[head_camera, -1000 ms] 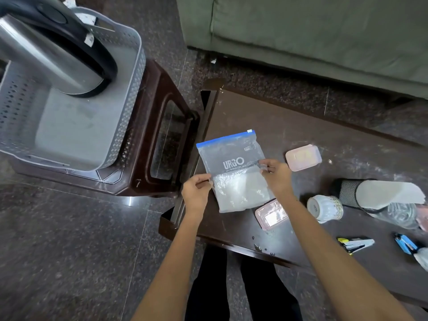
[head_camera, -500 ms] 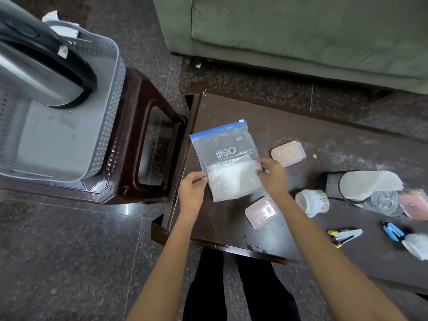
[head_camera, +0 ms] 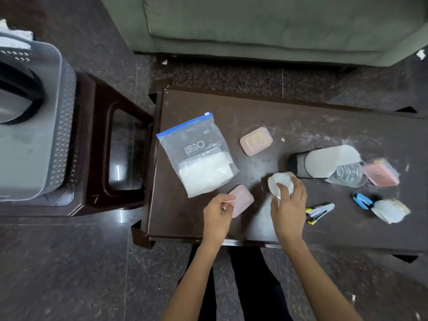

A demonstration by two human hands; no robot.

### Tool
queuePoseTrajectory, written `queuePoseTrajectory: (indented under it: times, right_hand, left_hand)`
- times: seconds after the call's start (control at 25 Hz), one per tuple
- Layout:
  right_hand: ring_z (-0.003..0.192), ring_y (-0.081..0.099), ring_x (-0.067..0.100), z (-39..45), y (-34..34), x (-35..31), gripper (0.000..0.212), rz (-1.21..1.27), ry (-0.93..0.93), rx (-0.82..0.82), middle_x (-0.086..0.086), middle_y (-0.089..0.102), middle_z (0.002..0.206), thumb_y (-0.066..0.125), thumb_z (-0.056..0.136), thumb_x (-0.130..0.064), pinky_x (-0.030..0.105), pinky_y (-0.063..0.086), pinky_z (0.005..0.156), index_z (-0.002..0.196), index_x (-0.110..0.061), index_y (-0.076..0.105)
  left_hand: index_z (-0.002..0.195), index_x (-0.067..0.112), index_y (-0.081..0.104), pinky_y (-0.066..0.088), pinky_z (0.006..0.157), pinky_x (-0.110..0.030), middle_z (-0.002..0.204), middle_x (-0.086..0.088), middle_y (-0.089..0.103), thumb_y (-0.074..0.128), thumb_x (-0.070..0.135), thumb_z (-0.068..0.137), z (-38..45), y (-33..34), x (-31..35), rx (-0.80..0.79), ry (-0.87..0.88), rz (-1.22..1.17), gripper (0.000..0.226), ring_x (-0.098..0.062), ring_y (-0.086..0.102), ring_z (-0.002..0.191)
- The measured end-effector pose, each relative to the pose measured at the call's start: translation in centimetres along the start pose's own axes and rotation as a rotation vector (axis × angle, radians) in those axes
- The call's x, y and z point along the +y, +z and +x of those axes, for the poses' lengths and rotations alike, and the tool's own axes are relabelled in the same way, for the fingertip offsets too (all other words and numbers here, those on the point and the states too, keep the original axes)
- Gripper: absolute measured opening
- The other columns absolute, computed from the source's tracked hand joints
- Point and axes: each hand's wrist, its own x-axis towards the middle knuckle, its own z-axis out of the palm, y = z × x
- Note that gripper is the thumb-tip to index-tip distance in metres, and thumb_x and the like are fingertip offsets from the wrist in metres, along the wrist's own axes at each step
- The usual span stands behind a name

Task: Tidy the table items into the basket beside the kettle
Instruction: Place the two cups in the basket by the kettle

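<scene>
1. Reaching over the near edge of the table (head_camera: 347, 126), both hands work side by side: the right hand (head_camera: 289, 205) is curled around the small white cup (head_camera: 280, 183), fingers wrapped over its side, and seems to be tipping or lifting it.
2. The left hand (head_camera: 217, 213) is loosely curled with fingertips touching the near pink box (head_camera: 242, 199); whether it actually grips the box I cannot tell.
3. The step in hand looks like gathering the cup, and perhaps the box, for the basket (head_camera: 58, 126), which sits on a stool (head_camera: 97, 158) to the far left, off the table, with the kettle (head_camera: 18, 96) over it.
4. The next move calls for a firm lift and a carry left across the gap between table and stool.
5. The zip bag (head_camera: 196, 156) lies just beyond the hands, on the way left; it needs clearing or taking.
6. To the right lie a stapler (head_camera: 319, 212), a blue clip (head_camera: 361, 201) and a white wad (head_camera: 390, 210).
7. Farther off are a second pink box (head_camera: 256, 141), a mesh holder (head_camera: 298, 164) with paper (head_camera: 333, 158), a clear bottle (head_camera: 347, 176) and a third pink box (head_camera: 379, 173).
8. A sofa (head_camera: 254, 24) stands beyond.
</scene>
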Motion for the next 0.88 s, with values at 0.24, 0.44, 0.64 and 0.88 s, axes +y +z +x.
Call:
queuePoseTrajectory:
  times: [0.24, 0.44, 0.64, 0.88]
  right_hand:
    - [0.117, 0.045, 0.036, 4.0, -0.6, -0.1, 0.044, 0.118, 0.145, -0.113, 0.013, 0.040, 0.139, 0.067, 0.079, -0.018, 0.043, 0.050, 0.081, 0.119, -0.011, 0.052]
    - [0.111, 0.042, 0.020, 1.6, -3.7, 0.9, 0.062, 0.390, -0.100, -0.070, 0.008, 0.051, 0.123, 0.065, 0.072, -0.006, 0.036, 0.048, 0.083, 0.129, -0.016, 0.044]
    - [0.113, 0.045, 0.016, -1.2, -7.1, 5.4, 0.046, 0.261, -0.470, -0.069, 0.007, 0.061, 0.118, 0.051, 0.081, -0.011, 0.035, 0.057, 0.071, 0.127, -0.015, 0.044]
    - [0.120, 0.047, 0.020, -2.4, -9.6, 15.0, 0.042, 0.295, -0.262, 0.038, 0.007, 0.054, 0.127, 0.047, 0.081, -0.002, 0.027, 0.047, 0.093, 0.121, -0.011, 0.054]
  left_hand:
    - [0.093, 0.014, 0.069, 0.042, 0.075, -0.006, 0.094, 0.010, 0.065, 0.057, 0.003, 0.086, 0.2, 2.8, 2.3, -0.060, 0.038, 0.096, 0.017, 0.001, 0.059, 0.082]
    - [0.098, 0.017, 0.065, 0.057, 0.069, -0.030, 0.091, -0.005, 0.070, 0.049, 0.041, 0.095, -0.8, 5.7, 4.8, -0.149, -0.171, -0.181, 0.030, -0.017, 0.067, 0.080]
    - [0.110, 0.015, 0.061, 0.055, 0.061, -0.031, 0.103, -0.014, 0.069, 0.048, 0.052, 0.091, -2.5, 10.8, 6.2, -0.277, -0.242, -0.252, 0.044, -0.024, 0.069, 0.086]
    - [0.110, 0.014, 0.058, 0.056, 0.069, -0.031, 0.117, -0.018, 0.061, 0.055, 0.025, 0.090, -4.4, 16.8, 6.3, -0.265, -0.239, -0.319, 0.023, -0.031, 0.065, 0.102]
